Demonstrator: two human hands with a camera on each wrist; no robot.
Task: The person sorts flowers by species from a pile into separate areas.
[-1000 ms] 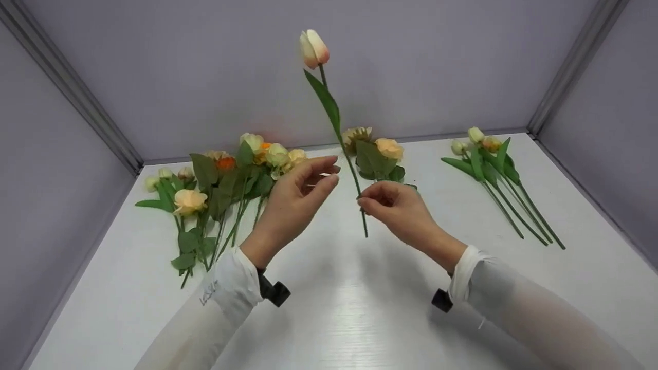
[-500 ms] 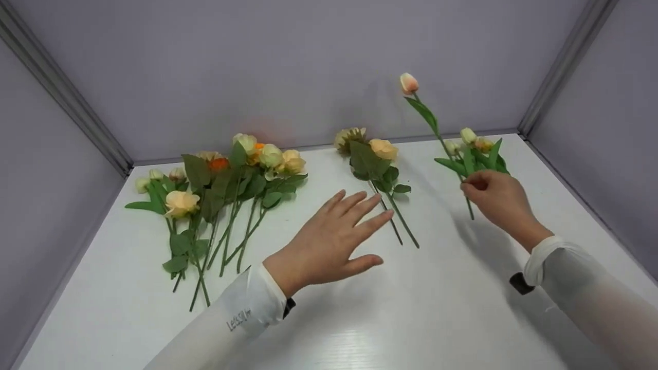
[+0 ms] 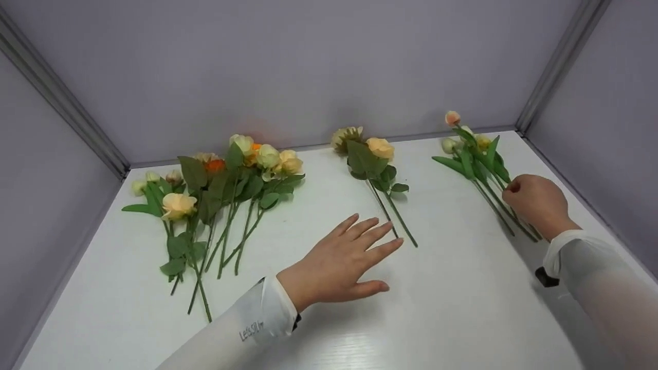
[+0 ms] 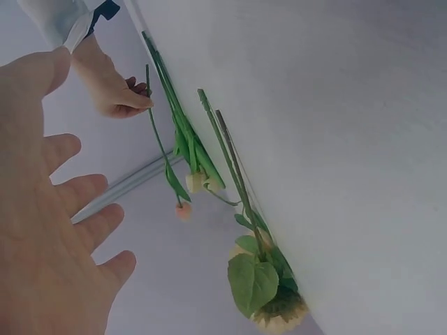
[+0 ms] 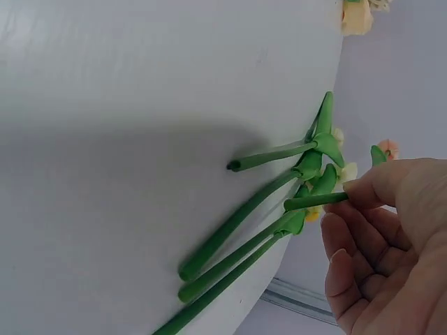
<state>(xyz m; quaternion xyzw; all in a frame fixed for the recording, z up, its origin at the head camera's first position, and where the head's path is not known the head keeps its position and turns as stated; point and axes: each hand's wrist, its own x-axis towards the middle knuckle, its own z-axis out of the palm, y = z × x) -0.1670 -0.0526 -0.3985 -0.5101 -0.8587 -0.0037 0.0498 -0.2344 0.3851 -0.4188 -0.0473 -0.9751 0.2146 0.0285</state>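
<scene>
My right hand (image 3: 537, 201) pinches the stem of a pink-tipped tulip (image 3: 453, 118) between thumb and forefinger. The stem's lower end (image 5: 314, 201) sticks out past the fingers in the right wrist view. That tulip is held above a group of pale tulips (image 3: 468, 159) lying at the right of the table, and its bloom overlaps theirs in the head view. My left hand (image 3: 342, 262) is spread with straight fingers over the middle of the table, holding nothing. Just beyond its fingertips lie the stems of a peach rose (image 3: 380, 148) and a cream flower seen from behind (image 3: 345, 140).
A larger pile of mixed flowers lies at the left, with a peach rose (image 3: 179, 205), an orange bloom (image 3: 215, 165) and pale green blooms (image 3: 268, 155). Grey panels (image 3: 288, 61) wall the white table (image 3: 452, 298) at the back and both sides.
My right hand has carried the tulip from the middle to the right and lowered it over the other tulips. My left hand has moved away from the tulip and spread its fingers.
</scene>
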